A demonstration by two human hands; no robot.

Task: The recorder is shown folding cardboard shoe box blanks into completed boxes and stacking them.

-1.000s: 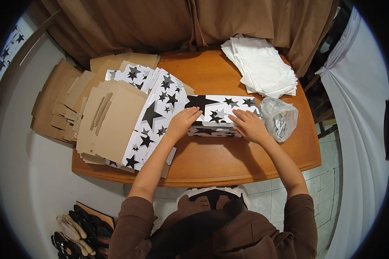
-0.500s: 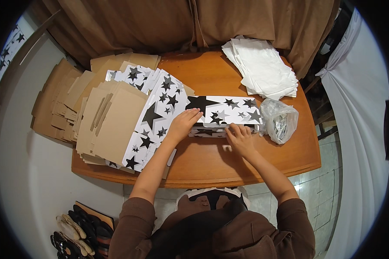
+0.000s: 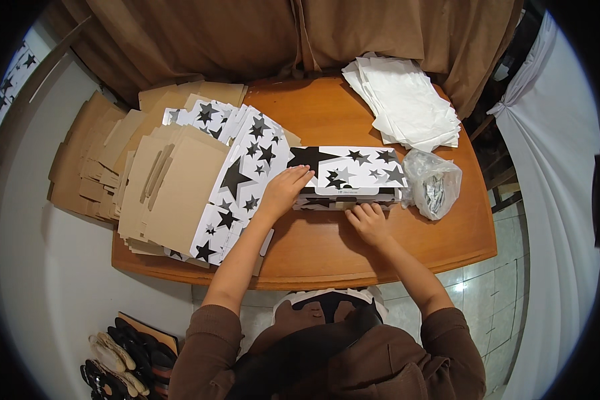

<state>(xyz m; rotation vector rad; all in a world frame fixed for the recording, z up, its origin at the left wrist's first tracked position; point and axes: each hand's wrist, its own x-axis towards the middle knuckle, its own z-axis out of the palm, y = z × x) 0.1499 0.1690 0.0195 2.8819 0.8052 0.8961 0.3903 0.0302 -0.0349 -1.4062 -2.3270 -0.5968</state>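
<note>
A white cardboard box [image 3: 363,175] printed with black and grey stars lies lengthwise on the table, its lid folded over the top. The lid's front flap [image 3: 345,192] hangs slightly away from the front wall. Flat on the lid's left end rest the fingers of my left hand [image 3: 289,191]. My right hand [image 3: 370,223] is at the middle of the front wall, just below the flap, with bent fingers closed against the cardboard; its fingertips are partly hidden.
Flat, unfolded cardboard boxes [image 3: 173,193], brown and star-printed, pile up on the left of the wooden table [image 3: 300,250]. White paper sheets [image 3: 407,100] lie at the far right. A clear plastic bag [image 3: 433,183] of small silvery packets touches the box's right end. Shoes [image 3: 123,353] stand lower left.
My right hand has slid down from the flap's edge to the front wall, uncovering the flap. My left hand stays on the lid.
</note>
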